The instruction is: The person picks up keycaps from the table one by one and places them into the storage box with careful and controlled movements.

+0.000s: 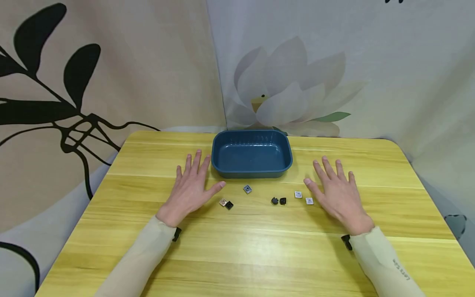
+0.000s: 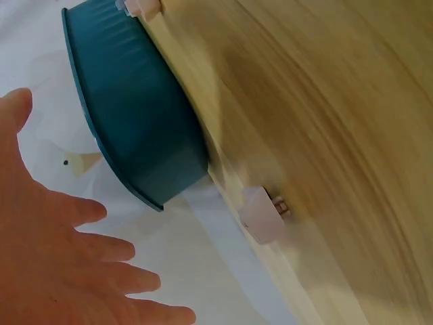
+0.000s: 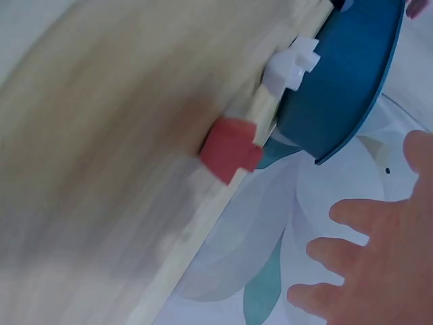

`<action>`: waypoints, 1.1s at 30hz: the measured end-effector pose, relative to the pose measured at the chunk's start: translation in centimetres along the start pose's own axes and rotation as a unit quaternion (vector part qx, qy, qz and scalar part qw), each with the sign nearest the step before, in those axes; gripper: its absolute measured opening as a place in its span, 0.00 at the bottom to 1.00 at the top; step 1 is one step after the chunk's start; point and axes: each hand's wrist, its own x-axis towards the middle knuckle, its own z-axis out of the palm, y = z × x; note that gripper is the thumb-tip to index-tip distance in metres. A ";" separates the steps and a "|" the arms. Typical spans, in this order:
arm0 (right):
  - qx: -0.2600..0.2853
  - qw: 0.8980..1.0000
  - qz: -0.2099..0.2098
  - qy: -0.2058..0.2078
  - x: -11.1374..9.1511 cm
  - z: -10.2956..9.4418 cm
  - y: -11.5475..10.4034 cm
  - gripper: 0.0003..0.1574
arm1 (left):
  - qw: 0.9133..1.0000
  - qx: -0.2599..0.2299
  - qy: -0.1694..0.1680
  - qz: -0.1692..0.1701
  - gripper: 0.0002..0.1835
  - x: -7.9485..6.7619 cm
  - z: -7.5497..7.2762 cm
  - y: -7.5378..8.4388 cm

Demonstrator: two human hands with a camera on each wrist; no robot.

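Splaying my empty left grip (image 1: 190, 187) and right grip (image 1: 339, 199), I flank blocky bits (image 1: 298, 194), a glossy tray (image 1: 252, 175); wood-grained counter (image 1: 259, 251), flower-printed cloth (image 1: 289, 74) behind.

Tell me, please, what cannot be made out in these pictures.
- Head view: the markings on the white-topped pieces and the lettering on the right sleeve are too small to read.
- Left wrist view: the tray is cut off by the top edge; its inside is hidden by its wall.
- Right wrist view: the red piece is blurred; the right hand is cut off by the right edge.
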 end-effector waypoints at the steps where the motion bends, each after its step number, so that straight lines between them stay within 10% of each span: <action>1: -0.001 1.000 -0.002 0.000 0.0 0.0 -0.2 0.50 | 1.000 -0.001 0.002 0.001 0.56 -0.1 0.0 0.0; 33: 0.004 0.991 -0.135 0.017 0.0 1.5 -9.2 0.51 | 0.998 -0.037 -0.022 -0.047 0.43 -3.2 -2.5 -5.7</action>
